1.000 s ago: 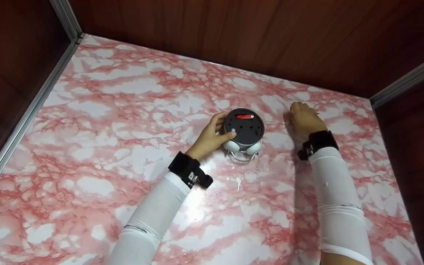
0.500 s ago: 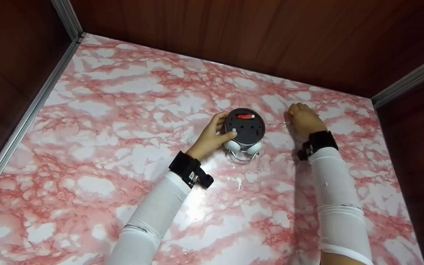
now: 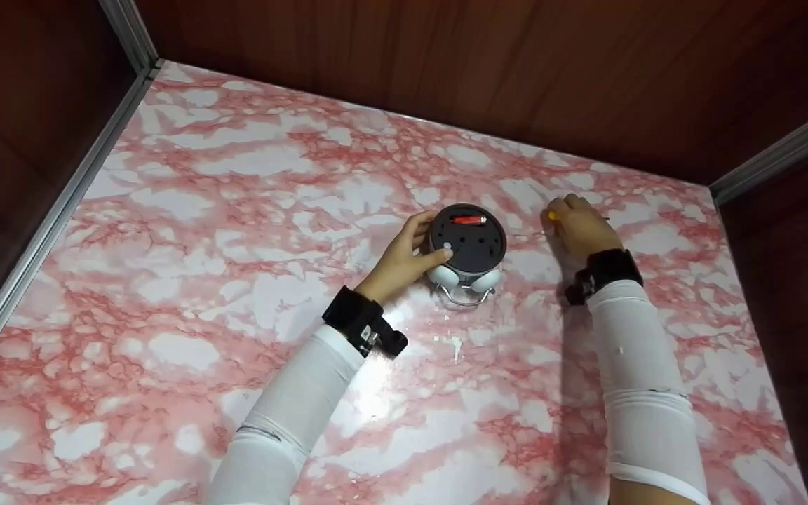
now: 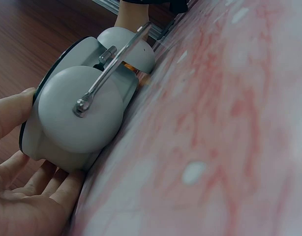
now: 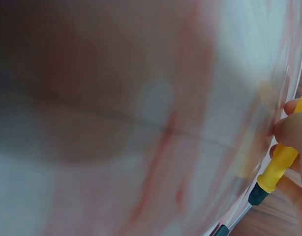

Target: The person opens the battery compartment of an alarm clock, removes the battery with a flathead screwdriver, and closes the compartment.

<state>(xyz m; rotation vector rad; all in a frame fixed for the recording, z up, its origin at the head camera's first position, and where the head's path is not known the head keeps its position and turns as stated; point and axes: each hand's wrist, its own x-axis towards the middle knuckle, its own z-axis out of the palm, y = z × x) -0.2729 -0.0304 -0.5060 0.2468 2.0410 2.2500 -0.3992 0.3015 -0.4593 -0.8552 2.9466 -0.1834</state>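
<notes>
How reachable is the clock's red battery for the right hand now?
Probably yes: the red battery shows uncovered in the clock's back, and the left hand holds the far side. The right hand holds a yellow-handled tool, which may need setting down first.

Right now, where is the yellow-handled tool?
The yellow-handled tool is at the right edge of the right wrist view, in the person's right hand. In the head view, that hand is right of the clock.

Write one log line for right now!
left hand: holds clock | right hand: grips yellow tool | red battery: in clock's back
</notes>
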